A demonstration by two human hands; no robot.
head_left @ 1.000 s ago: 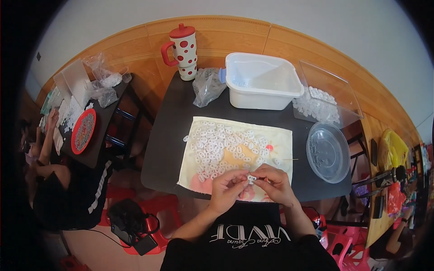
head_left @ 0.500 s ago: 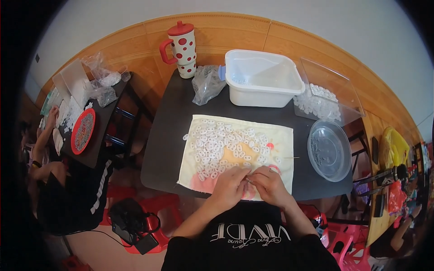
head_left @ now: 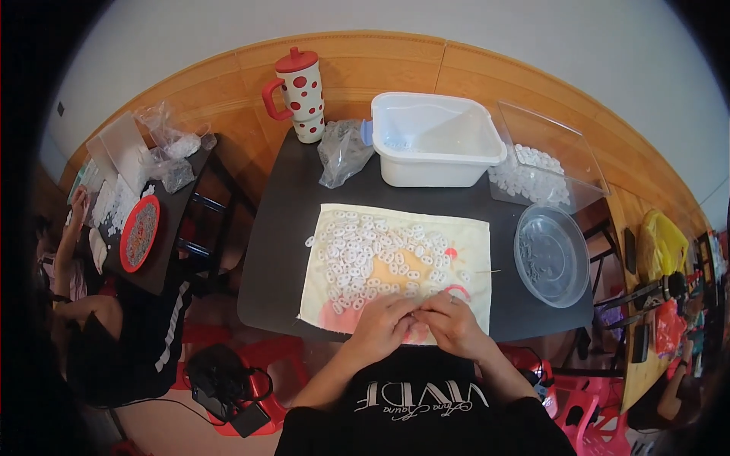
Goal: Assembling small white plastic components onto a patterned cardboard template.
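Observation:
My left hand [head_left: 384,325] and my right hand [head_left: 454,327] rest side by side on the near edge of a cream cloth [head_left: 471,243] with pink and orange marks. Their fingertips meet with the fingers curled. What lies between the fingertips is hidden. Several small white plastic pieces [head_left: 365,254] are heaped on the cloth just beyond my left hand. The cloth lies on a black table [head_left: 281,235].
A white tub [head_left: 433,140], a clear plastic bag [head_left: 342,152] and a red-dotted lidded mug [head_left: 300,91] stand at the back. At right are a clear box of white pieces [head_left: 532,171] and a clear round bowl [head_left: 551,254]. Another person [head_left: 99,334] sits left by a red tray [head_left: 139,232].
A second ago both hands held a small white piece raised near my chest. They have since moved forward and down onto the cloth's near edge.

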